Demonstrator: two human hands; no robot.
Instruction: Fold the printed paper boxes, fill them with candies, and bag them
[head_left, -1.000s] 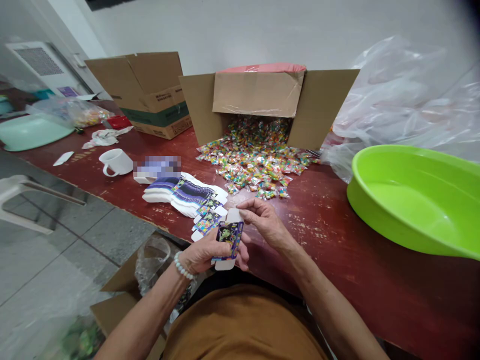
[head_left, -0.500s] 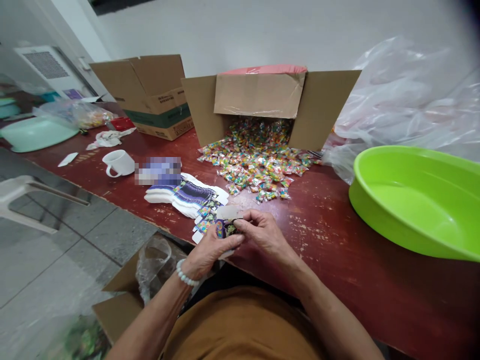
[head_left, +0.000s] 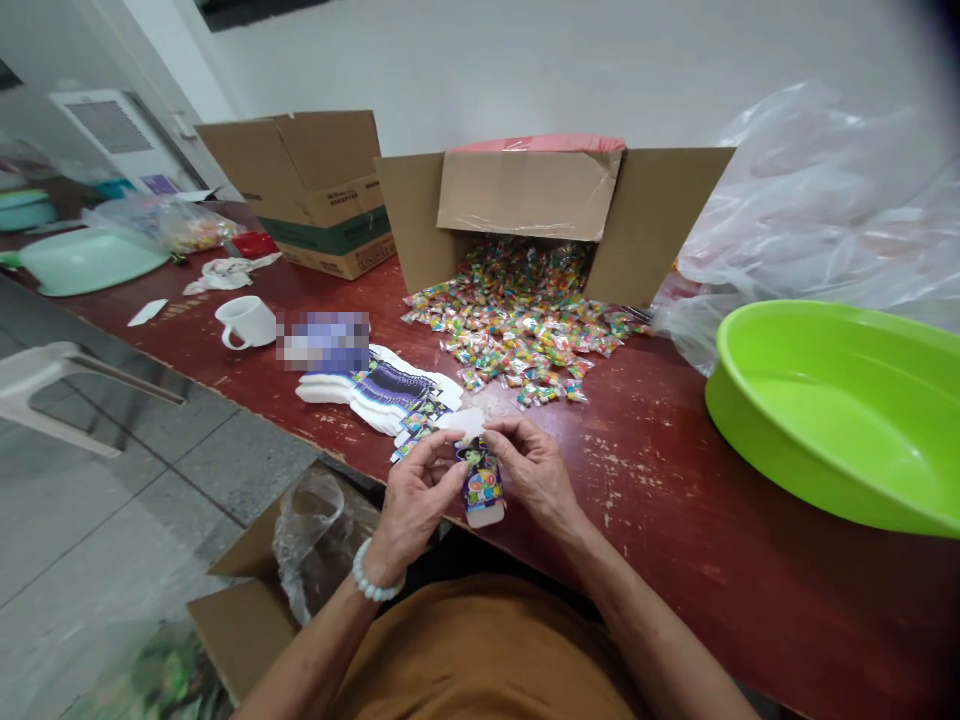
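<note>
A small printed candy box [head_left: 482, 482], dark with a green-faced cartoon figure and white end flaps, is between my two hands above the table's near edge. My left hand [head_left: 421, 492], with a pale bead bracelet on its wrist, pinches the box's left side near the top. On the other side, my right hand [head_left: 536, 470] grips the upper right edge by thumb and fingers. Just beyond my left hand lies a fanned stack of flat printed cartons [head_left: 390, 385]. Wrapped candies [head_left: 517, 340] spill toward me from an opened cardboard box [head_left: 525, 195].
A bright green basin [head_left: 795, 440] stands at the right, with clear plastic bags [head_left: 810, 210] behind it. To the left are a white mug [head_left: 247, 322], another carton [head_left: 315, 210] and a crumpled cloth [head_left: 229, 272]. Below the table edge sits an open cardboard box [head_left: 244, 635] with plastic inside.
The candy box has turned upright, so its printed front and lower flap now show. My left fingers have shifted up to its top; the camera view has moved slightly.
</note>
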